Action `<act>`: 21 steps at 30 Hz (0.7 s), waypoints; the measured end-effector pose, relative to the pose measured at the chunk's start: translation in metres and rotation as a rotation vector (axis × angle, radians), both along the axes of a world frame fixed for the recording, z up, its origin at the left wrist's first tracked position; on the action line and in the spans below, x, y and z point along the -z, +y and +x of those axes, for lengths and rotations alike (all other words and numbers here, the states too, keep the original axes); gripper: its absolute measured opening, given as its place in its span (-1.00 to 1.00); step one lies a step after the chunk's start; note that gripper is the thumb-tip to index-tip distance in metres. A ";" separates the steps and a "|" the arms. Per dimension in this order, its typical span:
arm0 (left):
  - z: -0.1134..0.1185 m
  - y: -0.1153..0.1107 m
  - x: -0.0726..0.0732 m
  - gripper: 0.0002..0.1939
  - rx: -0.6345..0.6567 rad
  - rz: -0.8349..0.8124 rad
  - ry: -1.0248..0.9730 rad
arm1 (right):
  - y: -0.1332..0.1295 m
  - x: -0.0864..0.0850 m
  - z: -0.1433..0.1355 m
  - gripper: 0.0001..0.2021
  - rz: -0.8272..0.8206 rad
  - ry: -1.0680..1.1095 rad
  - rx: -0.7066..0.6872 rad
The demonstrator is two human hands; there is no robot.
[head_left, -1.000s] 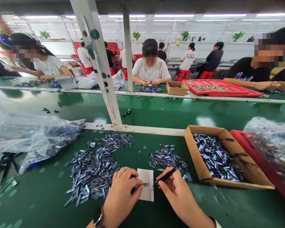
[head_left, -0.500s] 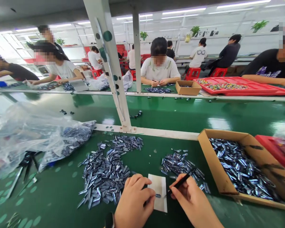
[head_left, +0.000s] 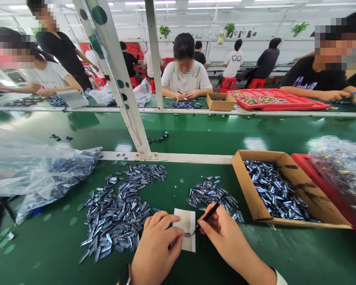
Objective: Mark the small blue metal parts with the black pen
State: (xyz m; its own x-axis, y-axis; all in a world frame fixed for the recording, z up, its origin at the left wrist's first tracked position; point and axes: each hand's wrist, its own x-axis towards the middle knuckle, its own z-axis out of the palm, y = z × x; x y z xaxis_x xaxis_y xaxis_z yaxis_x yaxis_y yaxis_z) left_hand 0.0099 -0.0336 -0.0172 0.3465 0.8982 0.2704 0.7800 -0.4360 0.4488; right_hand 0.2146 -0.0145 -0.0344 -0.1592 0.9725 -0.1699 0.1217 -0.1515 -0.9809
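Observation:
My left hand (head_left: 158, 247) pinches a small dark, shiny strip-like piece (head_left: 187, 234) between thumb and forefinger, over a pale rectangular card (head_left: 185, 219) on the green bench. My right hand (head_left: 221, 229) grips a slim black pen-like tool (head_left: 210, 213), slanted down to the left. Its thin tip is beside the free end of the piece; whether they touch I cannot tell. To the left of my hands spreads a large pile of similar pieces (head_left: 115, 213). A smaller pile (head_left: 210, 192) lies just beyond the card and my right hand.
A cardboard box (head_left: 256, 202) full of shiny pieces stands right, beside a red tray (head_left: 307, 170) with a plastic bag (head_left: 341, 158). Another clear bag (head_left: 62, 174) lies left. A slanted white post (head_left: 115, 75) rises behind the bench. Across the green belt (head_left: 201, 132), several people sit working.
The view has turned to the right, so bench things appear further left. The black tool's tip is closer to the small piece. Both hands keep their grips.

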 end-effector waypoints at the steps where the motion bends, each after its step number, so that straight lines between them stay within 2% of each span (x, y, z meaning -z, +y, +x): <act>1: 0.000 0.000 0.000 -0.78 -0.008 -0.004 0.007 | 0.000 0.000 0.000 -0.76 0.002 -0.001 0.002; 21: 0.005 0.000 -0.004 -0.80 -0.058 -0.092 0.052 | 0.001 -0.003 -0.001 -0.79 0.017 -0.027 0.002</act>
